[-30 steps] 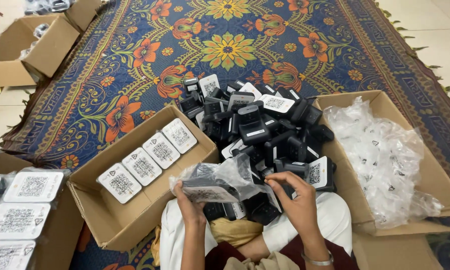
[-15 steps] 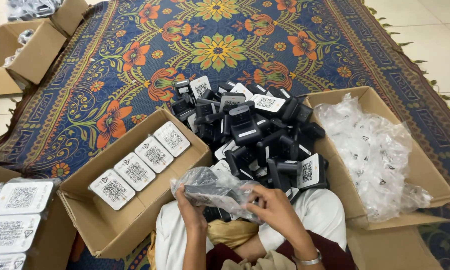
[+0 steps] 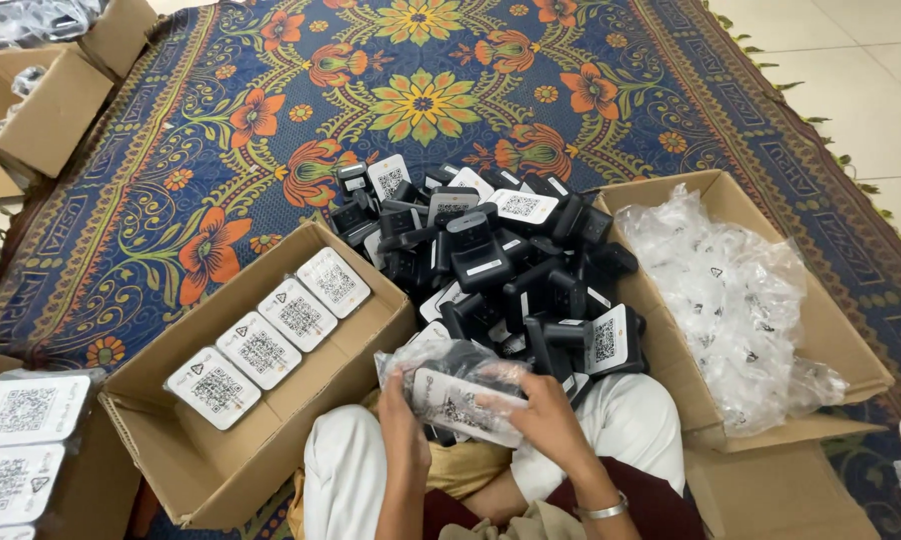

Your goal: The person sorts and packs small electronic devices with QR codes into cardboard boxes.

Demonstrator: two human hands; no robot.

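Both hands, left hand (image 3: 403, 420) and right hand (image 3: 536, 415), closed on a clear bagged black device (image 3: 458, 385) over the lap, at 6 o'clock of the device pile (image 3: 491, 255), bagged units box (image 3: 221, 470) within reach at 9 o'clock.

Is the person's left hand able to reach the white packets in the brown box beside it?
Probably yes. The left hand sits beside the open brown cardboard box, nothing covers the white packets, but it now holds a clear plastic bag.
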